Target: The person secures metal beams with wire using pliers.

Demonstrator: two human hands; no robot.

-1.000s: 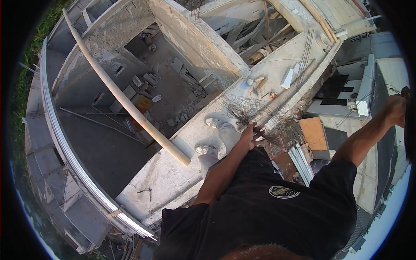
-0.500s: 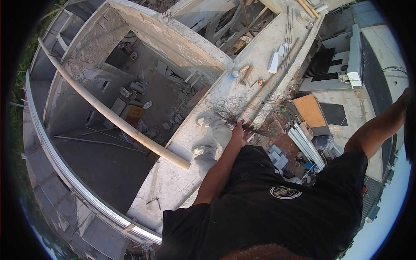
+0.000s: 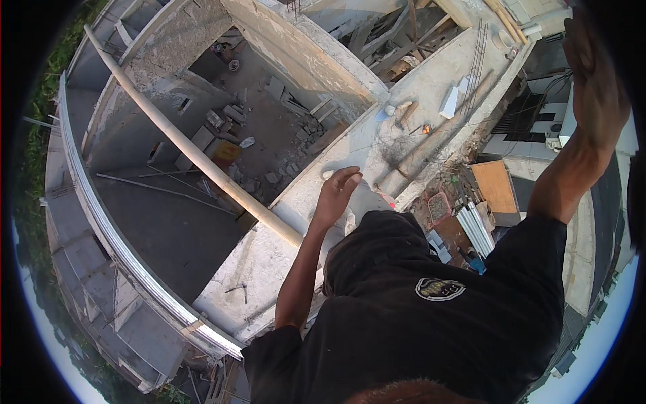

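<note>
Over the pale concrete ledge, my left hand point(image 3: 336, 196) hangs loosely bent with nothing visible in it. Raised at the far right, my right hand point(image 3: 597, 84) has its fingers stretched out and also looks bare. A tangle of thin dark wire point(image 3: 396, 153) lies on the ledge point(image 3: 377, 138) ahead of my left hand, apart from it. Beneath that hand are my grey trouser leg point(image 3: 367, 200) and part of a light shoe point(image 3: 328, 174); the rest of my feet is mostly hidden.
Left of the ledge is a deep drop into a room with rubble point(image 3: 303, 135). A long round pole point(image 3: 195, 168) spans it, its near end at the ledge. Past the ledge's right edge lie a wooden board point(image 3: 496, 187) and white pipes point(image 3: 476, 225) below. A rebar frame point(image 3: 476, 64) lies farther along.
My left hand has let go of the wire tangle and drawn back to the left. The wire now lies on the ledge. My right hand has come up into view.
</note>
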